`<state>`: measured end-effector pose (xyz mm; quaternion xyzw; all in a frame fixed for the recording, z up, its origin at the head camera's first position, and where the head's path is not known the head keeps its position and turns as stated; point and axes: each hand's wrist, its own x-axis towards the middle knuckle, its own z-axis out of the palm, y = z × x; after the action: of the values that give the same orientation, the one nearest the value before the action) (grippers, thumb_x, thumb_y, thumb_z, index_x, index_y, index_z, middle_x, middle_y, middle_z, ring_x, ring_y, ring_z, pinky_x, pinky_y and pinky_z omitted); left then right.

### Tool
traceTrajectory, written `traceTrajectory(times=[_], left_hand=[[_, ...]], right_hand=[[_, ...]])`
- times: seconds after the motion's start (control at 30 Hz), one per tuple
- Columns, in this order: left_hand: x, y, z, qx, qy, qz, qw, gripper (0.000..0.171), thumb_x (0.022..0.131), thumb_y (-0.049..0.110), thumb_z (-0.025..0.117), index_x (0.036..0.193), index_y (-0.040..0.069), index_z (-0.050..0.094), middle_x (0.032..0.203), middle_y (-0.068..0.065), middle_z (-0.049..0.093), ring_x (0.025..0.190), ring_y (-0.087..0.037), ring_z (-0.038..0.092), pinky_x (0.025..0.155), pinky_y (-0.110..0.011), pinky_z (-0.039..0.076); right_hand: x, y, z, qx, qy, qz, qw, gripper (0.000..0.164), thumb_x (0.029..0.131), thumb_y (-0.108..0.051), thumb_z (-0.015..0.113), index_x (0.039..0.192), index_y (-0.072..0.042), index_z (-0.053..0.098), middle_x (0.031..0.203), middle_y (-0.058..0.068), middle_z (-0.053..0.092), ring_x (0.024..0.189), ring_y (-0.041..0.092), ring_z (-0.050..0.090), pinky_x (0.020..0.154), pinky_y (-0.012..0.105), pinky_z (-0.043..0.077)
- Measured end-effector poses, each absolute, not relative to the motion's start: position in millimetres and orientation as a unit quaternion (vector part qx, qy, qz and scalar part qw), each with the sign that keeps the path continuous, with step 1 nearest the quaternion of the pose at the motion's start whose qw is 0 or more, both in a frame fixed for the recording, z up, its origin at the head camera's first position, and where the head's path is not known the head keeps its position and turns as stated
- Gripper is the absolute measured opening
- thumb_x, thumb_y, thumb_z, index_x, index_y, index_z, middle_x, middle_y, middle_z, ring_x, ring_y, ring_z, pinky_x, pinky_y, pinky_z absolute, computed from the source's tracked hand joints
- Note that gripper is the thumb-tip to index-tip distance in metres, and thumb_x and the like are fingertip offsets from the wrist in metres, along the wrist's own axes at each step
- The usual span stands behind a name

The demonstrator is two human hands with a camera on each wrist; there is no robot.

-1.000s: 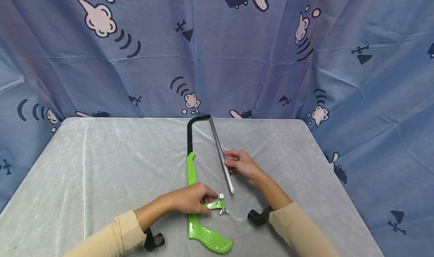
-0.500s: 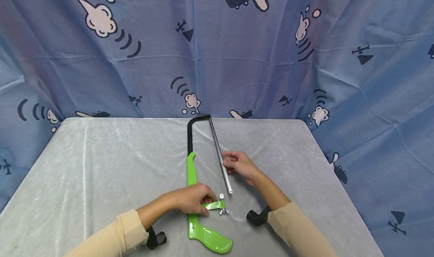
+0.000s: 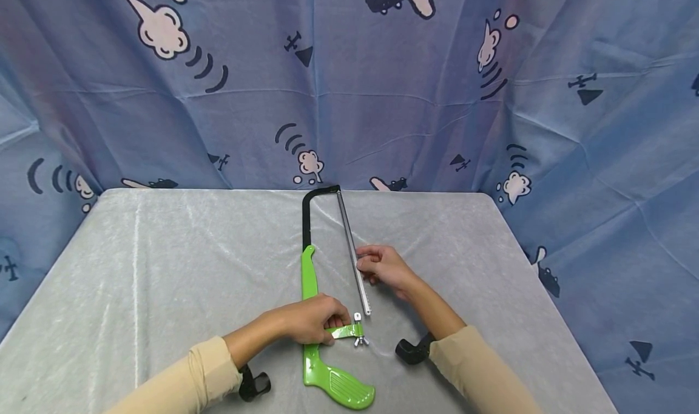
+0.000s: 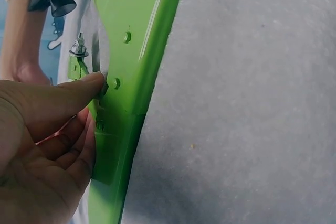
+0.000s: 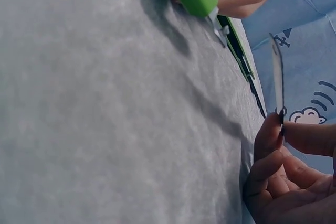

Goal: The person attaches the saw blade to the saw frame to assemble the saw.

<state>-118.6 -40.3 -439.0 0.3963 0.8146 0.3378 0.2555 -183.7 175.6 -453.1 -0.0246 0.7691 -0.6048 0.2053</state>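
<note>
In the head view, a green-and-black hacksaw frame [image 3: 309, 274] lies flat on the grey cloth-covered counter [image 3: 218, 268], its handle toward the person. The left hand [image 3: 315, 320] grips the short green arm [image 3: 344, 331] that juts from the frame, probably to stop the saw sliding about. The right hand [image 3: 386, 267] holds a thin silvery blade [image 3: 347, 223] partway along, likely so that its loose near end can be steered. The blade's far end meets the frame's black tip; the near end is just beside the metal clip [image 3: 357, 317] on the arm, above a wing nut [image 3: 361, 341] — not seated on it, as far as this angle shows. The blade looks straight and narrow, slanting slightly away from the frame toward the person.

In the left wrist view, the thumb and fingers pinch the arm against the glossy green body, where small rivets show. The threaded bolt [image 4: 79, 47] stands out past the thumb.

In the right wrist view, the thumb and a finger pinch the blade by its sides — a grip that seems to leave its end free. That end is pale, with a small hole near the tip, and stands apart from the clip.
</note>
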Motion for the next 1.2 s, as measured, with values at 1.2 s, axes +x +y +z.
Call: traceTrajectory(times=[1.2], left_hand=[[-120.2, -37.6, -443.3, 0.385, 0.816, 0.337, 0.269, 0.027, 0.075, -0.007, 0.078, 0.096, 0.006, 0.066, 0.080, 0.004, 0.057, 0.075, -0.004, 0.052, 0.072, -0.019, 0.047]], right_hand=[[-180.4, 163.1, -454.1, -0.036, 0.801, -0.563, 0.198, 0.036, 0.094, 0.000, 0.061, 0.127, 0.012, 0.055, 0.076, 0.005, 0.067, 0.066, 0.011, 0.061, 0.058, 0.025, 0.048]])
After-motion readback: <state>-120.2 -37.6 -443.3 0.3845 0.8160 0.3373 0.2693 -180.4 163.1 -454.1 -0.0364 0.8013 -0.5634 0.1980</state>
